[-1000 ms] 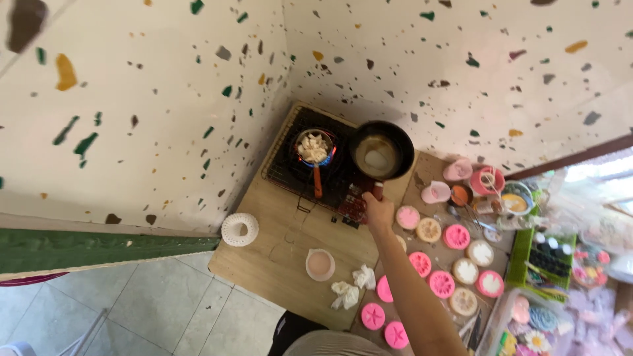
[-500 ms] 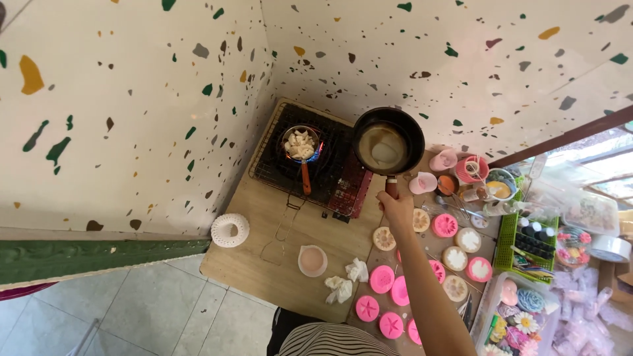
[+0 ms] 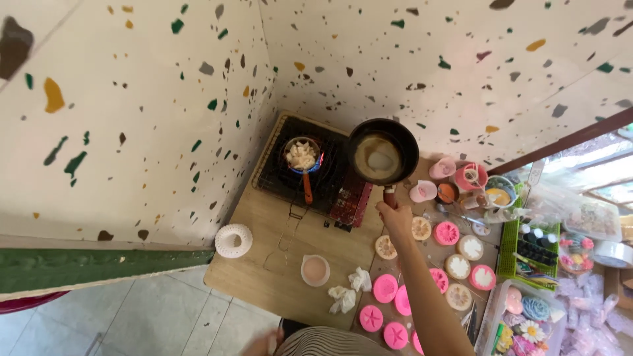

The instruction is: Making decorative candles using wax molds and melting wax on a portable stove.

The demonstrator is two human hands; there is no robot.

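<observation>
Black and round, the saucepan (image 3: 383,151) hangs in the air just right of the stove (image 3: 310,173), pale liquid inside. The right hand (image 3: 394,217) is closed around its reddish handle. On the stove sits a small pot (image 3: 302,155) of white chunks over a flame. Pink moulds (image 3: 386,288) lie on the wooden surface (image 3: 270,244) near the stove. The left hand (image 3: 262,343) barely shows at the bottom edge; I cannot tell its state.

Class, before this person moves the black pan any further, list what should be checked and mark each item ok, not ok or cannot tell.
1. Right hand closed on the handle of the black pan: ok.
2. Pan level, pale liquid inside the rim: ok.
3. Small pot of white chunks seated over the flame on the stove: ok.
4. Pink moulds free to receive liquid: cannot tell.
5. Left hand away from the heat: ok.
</observation>
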